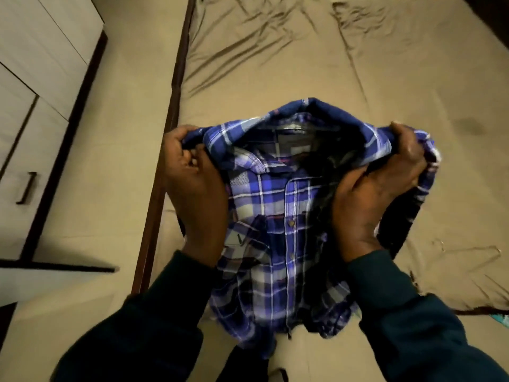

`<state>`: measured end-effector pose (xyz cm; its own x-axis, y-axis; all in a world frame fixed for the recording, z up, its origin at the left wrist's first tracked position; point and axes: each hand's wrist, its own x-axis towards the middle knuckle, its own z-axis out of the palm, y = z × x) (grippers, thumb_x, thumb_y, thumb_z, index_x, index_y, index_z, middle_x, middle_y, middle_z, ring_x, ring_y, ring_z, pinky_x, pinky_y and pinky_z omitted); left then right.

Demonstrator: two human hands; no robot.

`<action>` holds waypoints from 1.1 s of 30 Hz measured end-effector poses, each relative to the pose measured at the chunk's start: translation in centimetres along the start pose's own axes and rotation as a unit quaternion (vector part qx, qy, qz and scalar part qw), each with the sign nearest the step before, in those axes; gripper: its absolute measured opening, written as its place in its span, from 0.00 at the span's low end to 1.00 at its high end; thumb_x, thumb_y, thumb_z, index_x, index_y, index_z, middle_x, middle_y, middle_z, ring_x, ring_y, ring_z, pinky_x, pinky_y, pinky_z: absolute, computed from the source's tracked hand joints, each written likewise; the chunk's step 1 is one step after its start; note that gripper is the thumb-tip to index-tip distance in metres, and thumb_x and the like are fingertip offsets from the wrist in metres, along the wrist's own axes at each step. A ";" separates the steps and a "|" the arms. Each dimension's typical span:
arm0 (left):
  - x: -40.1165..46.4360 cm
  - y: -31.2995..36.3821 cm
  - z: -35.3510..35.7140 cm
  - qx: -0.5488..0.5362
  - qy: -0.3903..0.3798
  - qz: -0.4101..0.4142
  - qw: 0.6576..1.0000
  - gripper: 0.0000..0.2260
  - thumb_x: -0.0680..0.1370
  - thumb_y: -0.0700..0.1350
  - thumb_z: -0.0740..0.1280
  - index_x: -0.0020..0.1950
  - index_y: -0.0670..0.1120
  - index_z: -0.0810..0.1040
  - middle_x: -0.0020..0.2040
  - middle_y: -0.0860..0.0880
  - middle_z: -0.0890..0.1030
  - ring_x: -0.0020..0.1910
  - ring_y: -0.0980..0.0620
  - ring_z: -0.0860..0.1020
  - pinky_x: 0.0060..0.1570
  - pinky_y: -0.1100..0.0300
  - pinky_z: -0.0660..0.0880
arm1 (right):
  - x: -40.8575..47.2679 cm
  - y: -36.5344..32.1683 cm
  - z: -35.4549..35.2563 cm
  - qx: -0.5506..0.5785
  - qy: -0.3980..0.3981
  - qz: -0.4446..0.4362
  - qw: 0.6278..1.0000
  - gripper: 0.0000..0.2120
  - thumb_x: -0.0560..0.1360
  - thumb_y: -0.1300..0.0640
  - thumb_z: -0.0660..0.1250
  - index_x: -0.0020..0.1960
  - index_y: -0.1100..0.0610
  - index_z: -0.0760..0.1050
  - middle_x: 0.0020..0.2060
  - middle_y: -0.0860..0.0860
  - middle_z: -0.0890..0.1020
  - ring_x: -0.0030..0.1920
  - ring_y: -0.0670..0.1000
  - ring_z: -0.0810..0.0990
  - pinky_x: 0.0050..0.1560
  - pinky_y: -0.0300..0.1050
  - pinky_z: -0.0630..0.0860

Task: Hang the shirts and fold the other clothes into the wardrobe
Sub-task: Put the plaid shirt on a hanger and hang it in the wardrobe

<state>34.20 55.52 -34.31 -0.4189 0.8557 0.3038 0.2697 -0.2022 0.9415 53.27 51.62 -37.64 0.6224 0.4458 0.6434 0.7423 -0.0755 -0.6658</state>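
A blue and white plaid button shirt [278, 224] hangs in front of me over the near edge of the bed, its collar spread open at the top. My left hand [192, 175] grips the shirt's left shoulder. My right hand [385, 183] grips the right shoulder, with fabric bunched in its fingers. The shirt's front with buttons and a chest pocket faces me, and its hem dangles between my dark sleeves.
A bed with a wrinkled tan sheet [316, 56] fills the upper right, edged by a dark wooden frame [176, 86]. A white wardrobe with a dark handle [26, 188] stands at the left, across a strip of beige floor [121, 133]. A small teal item [500, 319] lies at the right edge.
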 end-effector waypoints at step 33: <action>-5.7 -44.9 12.6 0.363 -0.436 -0.029 0.823 0.45 0.76 0.71 0.57 0.82 0.47 0.43 0.82 0.45 0.37 0.80 0.46 0.35 0.77 0.44 0.38 | -20.8 28.3 22.9 -0.265 -0.580 -0.052 0.769 0.30 0.84 0.50 0.56 0.81 0.57 0.51 0.81 0.53 0.51 0.81 0.52 0.47 0.79 0.52 0.48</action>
<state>35.43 65.70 -80.18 0.2471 0.9341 -0.2579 0.8510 -0.0819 0.5187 55.63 60.68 -78.48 0.1414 0.9461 -0.2913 0.9613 -0.2016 -0.1880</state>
